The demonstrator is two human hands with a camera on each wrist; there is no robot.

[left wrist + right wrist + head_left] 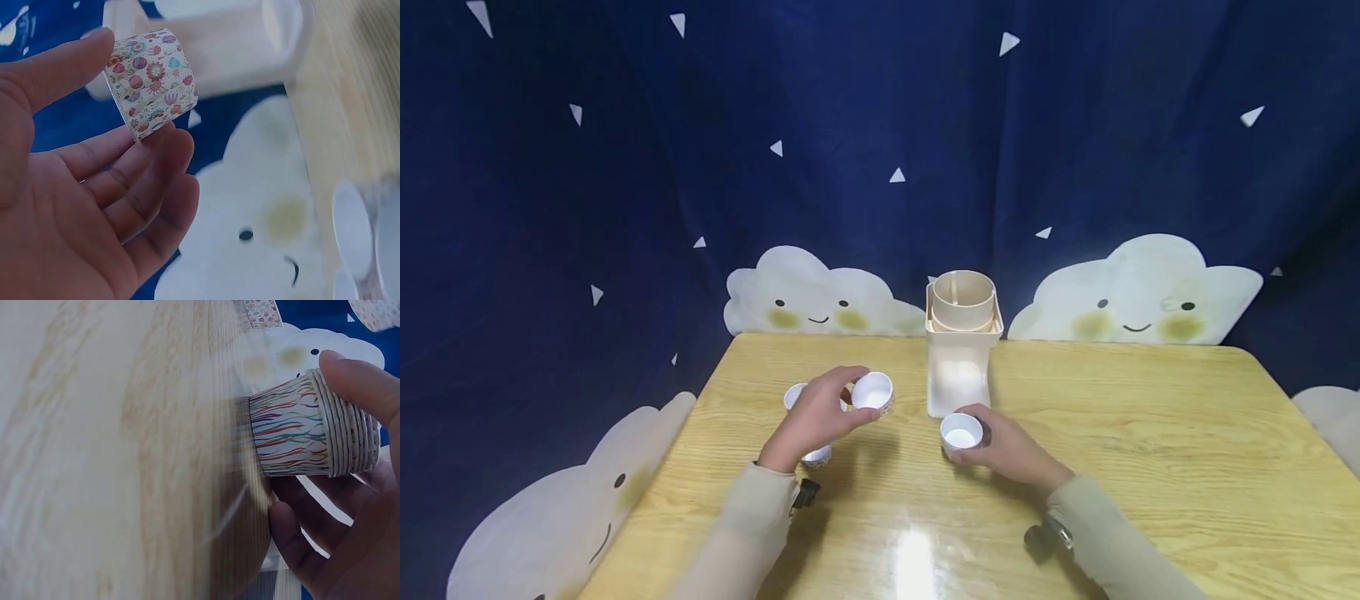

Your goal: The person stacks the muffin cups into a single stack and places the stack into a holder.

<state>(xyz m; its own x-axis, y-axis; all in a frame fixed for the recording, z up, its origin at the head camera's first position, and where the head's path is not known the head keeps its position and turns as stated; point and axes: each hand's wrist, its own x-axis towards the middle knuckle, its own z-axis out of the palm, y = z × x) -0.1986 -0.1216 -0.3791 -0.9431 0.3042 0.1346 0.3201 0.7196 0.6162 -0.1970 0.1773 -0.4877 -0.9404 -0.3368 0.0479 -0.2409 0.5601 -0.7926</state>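
Observation:
My left hand (820, 412) pinches a small paper cup (872, 392) by its rim, raised over the table. The left wrist view shows this cup (153, 81) tilted, with a floral pattern. My right hand (1011, 450) grips a nested stack of paper cups (961, 432), mouth up, in front of a beige stand. In the right wrist view the stack (312, 428) has coloured wavy lines and several rims packed together. Its base is at the tabletop; whether it touches I cannot tell.
The beige stand (958, 375) with a round open tube (964, 304) on top stands at the table's back edge. More white cups (817, 456) are on the wooden table (1150, 433) around my left hand, partly hidden by it. A dark blue curtain (850, 100) hangs behind.

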